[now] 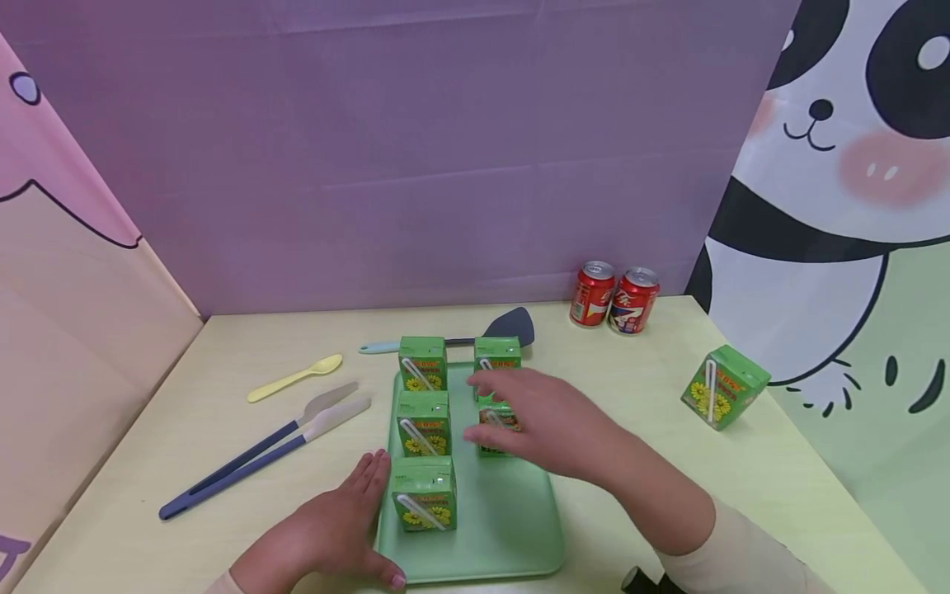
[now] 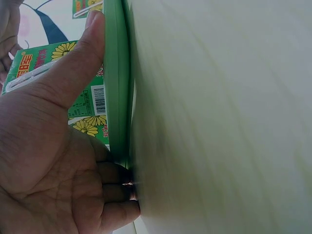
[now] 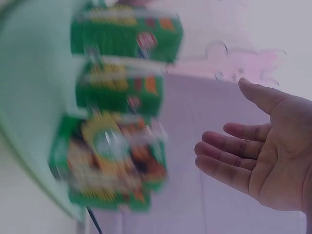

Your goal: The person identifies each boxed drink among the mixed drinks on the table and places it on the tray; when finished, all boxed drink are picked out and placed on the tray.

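A green tray (image 1: 512, 528) carries several green drink cartons with yellow flowers and white straws. Three stand in the left row, with the nearest carton (image 1: 425, 495) at the front; two stand in the right row, the far one (image 1: 497, 353) and a nearer one (image 1: 499, 421) partly covered by fingers. My left hand (image 1: 334, 520) rests against the tray's left side, thumb near its front corner; in the left wrist view the thumb lies along the tray rim (image 2: 117, 78). Over the right row hovers my right hand (image 1: 557, 421), its fingers extended and apart from the cartons (image 3: 112, 151) in the right wrist view.
Another carton (image 1: 723, 388) stands at the table's right. Two red cans (image 1: 594, 294) are at the back. Behind the tray lies a spatula (image 1: 510, 327); to its left are a yellow spoon (image 1: 294, 379) and blue-handled tongs (image 1: 263, 454). A dark object (image 1: 646, 582) shows at the front edge.
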{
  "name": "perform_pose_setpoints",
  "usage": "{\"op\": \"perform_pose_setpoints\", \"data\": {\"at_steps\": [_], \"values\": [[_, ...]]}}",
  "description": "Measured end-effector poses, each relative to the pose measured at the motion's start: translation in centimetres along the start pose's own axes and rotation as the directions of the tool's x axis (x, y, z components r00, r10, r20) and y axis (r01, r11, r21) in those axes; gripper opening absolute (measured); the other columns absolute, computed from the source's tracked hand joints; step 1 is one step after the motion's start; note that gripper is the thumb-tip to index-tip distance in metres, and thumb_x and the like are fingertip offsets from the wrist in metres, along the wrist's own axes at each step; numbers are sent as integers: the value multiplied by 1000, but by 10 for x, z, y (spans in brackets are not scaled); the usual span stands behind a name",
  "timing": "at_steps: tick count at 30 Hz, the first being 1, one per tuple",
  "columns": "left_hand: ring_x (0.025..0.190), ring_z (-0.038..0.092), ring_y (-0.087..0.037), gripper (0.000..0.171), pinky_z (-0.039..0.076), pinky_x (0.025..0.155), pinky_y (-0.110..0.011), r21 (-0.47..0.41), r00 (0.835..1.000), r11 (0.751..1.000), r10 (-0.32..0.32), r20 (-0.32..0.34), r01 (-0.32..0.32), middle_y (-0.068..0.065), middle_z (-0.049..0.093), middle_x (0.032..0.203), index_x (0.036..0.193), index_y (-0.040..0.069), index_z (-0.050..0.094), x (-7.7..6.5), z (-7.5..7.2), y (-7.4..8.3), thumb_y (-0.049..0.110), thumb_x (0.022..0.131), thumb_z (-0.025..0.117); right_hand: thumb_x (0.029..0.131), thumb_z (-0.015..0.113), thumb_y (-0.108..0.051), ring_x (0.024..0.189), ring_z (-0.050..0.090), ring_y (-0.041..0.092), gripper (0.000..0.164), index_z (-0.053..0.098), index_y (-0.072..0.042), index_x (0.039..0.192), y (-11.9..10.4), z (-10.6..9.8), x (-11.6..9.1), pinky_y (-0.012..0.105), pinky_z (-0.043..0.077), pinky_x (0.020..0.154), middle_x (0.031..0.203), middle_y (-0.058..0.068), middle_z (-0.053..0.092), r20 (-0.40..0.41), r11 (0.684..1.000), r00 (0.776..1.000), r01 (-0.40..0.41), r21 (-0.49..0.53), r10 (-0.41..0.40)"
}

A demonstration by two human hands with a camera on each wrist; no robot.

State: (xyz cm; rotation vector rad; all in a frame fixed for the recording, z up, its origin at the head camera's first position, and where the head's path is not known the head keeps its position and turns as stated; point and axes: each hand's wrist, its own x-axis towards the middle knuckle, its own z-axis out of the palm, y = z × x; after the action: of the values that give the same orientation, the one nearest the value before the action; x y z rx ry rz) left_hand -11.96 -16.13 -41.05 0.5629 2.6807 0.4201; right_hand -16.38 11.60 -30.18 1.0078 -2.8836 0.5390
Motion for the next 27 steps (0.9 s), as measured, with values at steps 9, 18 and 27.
{"op": "perform_pose_setpoints", "data": {"at_steps": [9,18,27], "values": [[140,6,-32,139,33,98,-56,7,999,1000,-24,25,24,-15,8,154,148,4,9,2,2,-4,82,46,63,82,48,-67,112,51,26,72,46,-15,133,61,-45,-19,51,42,90,123,5,56,-141,973,966,-225,-43,217],[140,7,-33,138,33,98,-56,-3,1000,1000,-13,16,13,-17,9,153,148,1,11,1,0,-2,81,48,64,78,47,-73,123,27,46,95,30,-5,141,139,-67,-43,65,29,94,138,25,33,-202,892,888,-439,-105,413],[140,6,-33,138,33,98,-56,-4,999,1000,-27,36,28,-16,9,154,148,2,11,1,-1,0,81,48,64,74,50,-75,117,23,55,110,20,7,141,221,-66,-73,70,27,88,134,38,24,-189,774,777,-624,-106,600]]}}
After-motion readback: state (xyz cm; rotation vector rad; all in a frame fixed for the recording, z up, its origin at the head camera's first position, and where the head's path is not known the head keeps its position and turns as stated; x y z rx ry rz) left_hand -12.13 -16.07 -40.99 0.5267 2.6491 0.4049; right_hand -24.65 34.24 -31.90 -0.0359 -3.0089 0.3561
